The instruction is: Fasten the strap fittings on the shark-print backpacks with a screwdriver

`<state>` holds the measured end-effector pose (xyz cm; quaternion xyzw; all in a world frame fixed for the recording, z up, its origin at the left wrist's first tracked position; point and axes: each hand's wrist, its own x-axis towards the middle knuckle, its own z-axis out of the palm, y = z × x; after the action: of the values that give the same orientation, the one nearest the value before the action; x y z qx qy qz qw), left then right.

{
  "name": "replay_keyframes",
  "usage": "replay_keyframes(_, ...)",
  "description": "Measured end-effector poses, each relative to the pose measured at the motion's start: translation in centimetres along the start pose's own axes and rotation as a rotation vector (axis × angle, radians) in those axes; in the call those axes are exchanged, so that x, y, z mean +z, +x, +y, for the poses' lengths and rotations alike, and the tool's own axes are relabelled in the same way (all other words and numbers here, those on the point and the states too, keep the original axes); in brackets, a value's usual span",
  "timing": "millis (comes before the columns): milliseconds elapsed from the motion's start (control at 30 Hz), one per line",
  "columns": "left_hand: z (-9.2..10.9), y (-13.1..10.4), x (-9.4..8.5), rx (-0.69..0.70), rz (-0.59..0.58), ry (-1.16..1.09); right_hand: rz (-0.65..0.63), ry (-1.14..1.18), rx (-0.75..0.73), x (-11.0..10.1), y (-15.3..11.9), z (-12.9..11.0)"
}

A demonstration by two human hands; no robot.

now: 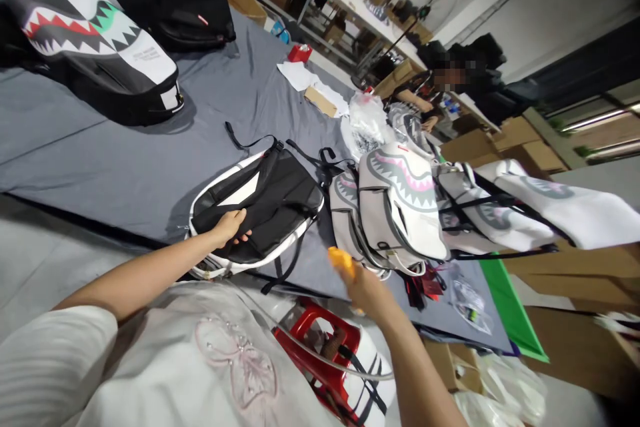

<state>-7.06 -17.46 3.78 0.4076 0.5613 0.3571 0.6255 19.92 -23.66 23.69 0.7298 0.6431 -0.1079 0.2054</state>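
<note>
A black backpack [285, 213] with white edging lies back side up on the grey cloth, its straps trailing outward. My left hand [229, 228] grips black fabric on this backpack near its lower left, thumb on top and fingers curled underneath. To the right of the bag, over the table's front edge, my right hand [357, 283] is closed round an orange tool [341, 261]. Motion blur hides the tool's kind. Just beyond that hand stand white and grey backpacks [400, 207] with a pink shark-mouth print.
More shark-print backpacks [100, 47] lie at the left. Papers [315, 90] and clear plastic bags [367, 123] are on the grey-covered table [125, 167]. A red stool [320, 333] and a clear hose [310, 350] are below. Another person [425, 103] sits behind.
</note>
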Motion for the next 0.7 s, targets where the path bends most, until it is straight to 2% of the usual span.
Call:
replay_keyframes(67,0.3,0.7,1.1,-0.076,-0.058,-0.079,-0.202,0.172,-0.156,0.1,-1.0,-0.3)
replay_keyframes(100,0.3,0.9,1.9,-0.101,-0.077,-0.107,-0.237,0.233,-0.171,0.0,-1.3,-0.4)
replay_keyframes(133,0.1,1.0,2.7,-0.118,-0.087,-0.127,-0.175,0.229,-0.124,-0.2,-1.4,-0.5)
replay_keyframes(200,-0.5,1.0,4.1,-0.131,-0.087,-0.146,0.117,0.107,0.085,-0.5,-1.4,-0.6)
replay_keyframes(233,-0.8,1.0,4.7,-0.128,-0.079,-0.143,0.219,0.043,0.142,-0.7,-1.3,-0.5)
replay_keyframes(267,-1.1,0.9,5.2,-0.119,-0.068,-0.131,0.246,0.002,0.119,-0.8,-1.2,-0.4)
replay_keyframes(367,-1.5,0.7,6.1,-0.06,-0.017,-0.052,0.102,0.01,-0.062,-0.7,-1.0,-0.2)
replay_keyframes(500,-1.5,-0.8,7.0,0.13,0.033,0.12,0.217,0.037,0.13,-0.4,-1.1,-0.1)
replay_keyframes(600,-1.2,-2.6,7.5,0.287,0.027,0.244,0.155,0.018,0.041,0.0,-1.4,-0.4)
replay_keyframes(700,-0.7,-3.7,6.5,0.372,0.004,0.312,0.231,-0.034,0.14,0.8,-2.0,-0.7)
